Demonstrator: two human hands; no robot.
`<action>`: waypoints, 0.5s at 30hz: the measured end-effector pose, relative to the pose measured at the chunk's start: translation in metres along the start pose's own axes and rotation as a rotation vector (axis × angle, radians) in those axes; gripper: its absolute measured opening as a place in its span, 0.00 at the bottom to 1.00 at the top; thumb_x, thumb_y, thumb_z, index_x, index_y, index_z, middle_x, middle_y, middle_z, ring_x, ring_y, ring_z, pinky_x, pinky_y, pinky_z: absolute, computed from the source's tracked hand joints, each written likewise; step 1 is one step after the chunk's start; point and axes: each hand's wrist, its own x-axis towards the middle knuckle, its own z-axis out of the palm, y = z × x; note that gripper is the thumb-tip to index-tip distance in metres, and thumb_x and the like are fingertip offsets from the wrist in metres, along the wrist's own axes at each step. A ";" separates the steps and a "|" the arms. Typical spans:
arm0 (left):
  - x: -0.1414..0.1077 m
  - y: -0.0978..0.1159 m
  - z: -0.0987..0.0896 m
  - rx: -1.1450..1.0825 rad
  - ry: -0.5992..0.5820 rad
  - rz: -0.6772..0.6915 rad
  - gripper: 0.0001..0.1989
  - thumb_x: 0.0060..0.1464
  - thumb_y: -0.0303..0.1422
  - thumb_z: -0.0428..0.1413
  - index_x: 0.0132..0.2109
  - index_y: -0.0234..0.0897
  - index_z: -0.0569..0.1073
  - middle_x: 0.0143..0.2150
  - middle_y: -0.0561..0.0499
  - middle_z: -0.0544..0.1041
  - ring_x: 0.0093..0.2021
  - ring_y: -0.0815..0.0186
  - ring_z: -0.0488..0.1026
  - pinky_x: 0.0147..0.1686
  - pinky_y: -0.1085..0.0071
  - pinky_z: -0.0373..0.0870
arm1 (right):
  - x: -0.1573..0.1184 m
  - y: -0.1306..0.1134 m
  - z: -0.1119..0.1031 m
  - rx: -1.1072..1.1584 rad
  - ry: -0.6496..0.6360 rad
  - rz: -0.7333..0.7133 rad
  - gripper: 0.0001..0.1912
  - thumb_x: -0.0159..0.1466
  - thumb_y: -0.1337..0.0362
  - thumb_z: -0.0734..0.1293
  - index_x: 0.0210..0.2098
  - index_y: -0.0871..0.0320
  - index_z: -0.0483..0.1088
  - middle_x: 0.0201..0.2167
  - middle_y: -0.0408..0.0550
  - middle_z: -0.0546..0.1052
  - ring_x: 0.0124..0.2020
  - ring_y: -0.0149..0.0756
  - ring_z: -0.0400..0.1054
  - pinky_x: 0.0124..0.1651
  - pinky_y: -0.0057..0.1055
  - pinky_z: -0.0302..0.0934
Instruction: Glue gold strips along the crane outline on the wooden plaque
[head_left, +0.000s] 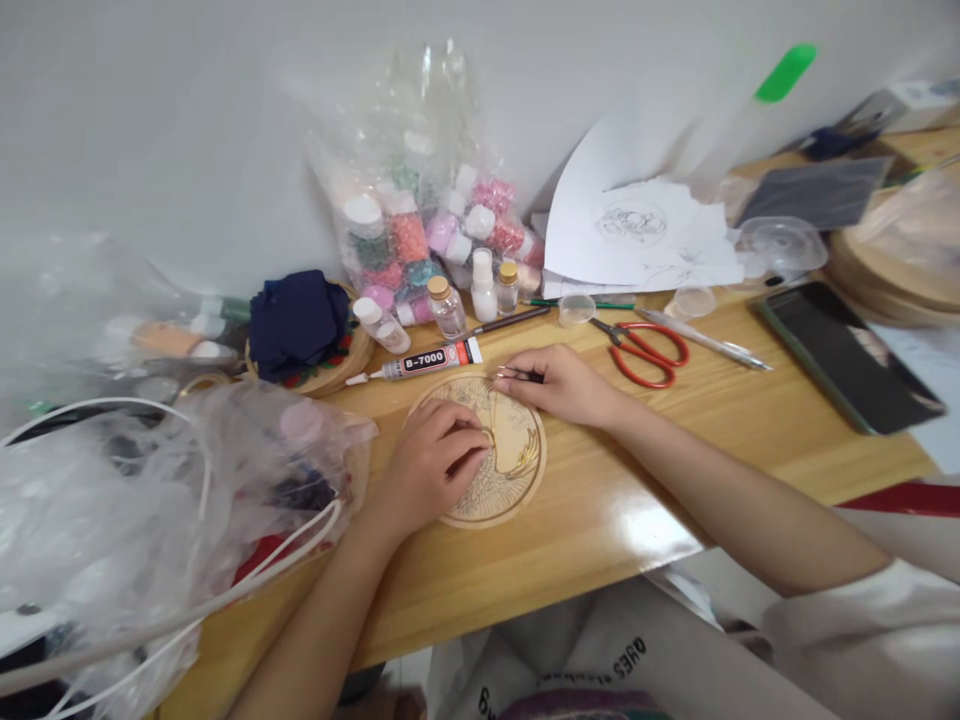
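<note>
Wood-grain tabletop (600, 500) spans the frame's middle. Pale patterned disc (514, 420) lies flat just below centre. Left hand (439, 460) rests over the disc's left half; thumb and forefinger near the wire, whether pinched, cannot tell. Right hand (566, 385), at the disc's upper right, has its grip clamped on a slim dark tool (531, 376), tips pointing left. Gold wire (521, 464): one strand runs roughly up-down the frame below those tips, left fingertips nearer.
</note>
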 end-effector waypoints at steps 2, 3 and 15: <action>0.000 0.000 0.000 -0.006 -0.001 -0.001 0.04 0.56 0.26 0.55 0.36 0.37 0.74 0.39 0.48 0.73 0.40 0.64 0.69 0.42 0.63 0.67 | 0.000 0.000 0.001 -0.010 0.009 -0.004 0.16 0.62 0.58 0.63 0.23 0.62 0.67 0.17 0.38 0.59 0.22 0.25 0.51 0.26 0.26 0.43; 0.000 0.000 0.000 -0.009 0.000 0.000 0.04 0.56 0.26 0.54 0.36 0.37 0.74 0.39 0.48 0.73 0.40 0.64 0.69 0.42 0.63 0.67 | 0.000 0.001 0.001 -0.014 0.013 -0.006 0.16 0.62 0.58 0.63 0.22 0.62 0.67 0.17 0.38 0.59 0.22 0.25 0.51 0.26 0.26 0.43; -0.001 0.001 -0.002 -0.025 -0.011 -0.006 0.06 0.54 0.25 0.55 0.38 0.37 0.75 0.39 0.48 0.72 0.41 0.63 0.69 0.42 0.62 0.67 | -0.001 0.000 0.000 -0.006 0.004 -0.002 0.15 0.62 0.58 0.63 0.25 0.63 0.70 0.18 0.39 0.62 0.22 0.26 0.53 0.27 0.26 0.45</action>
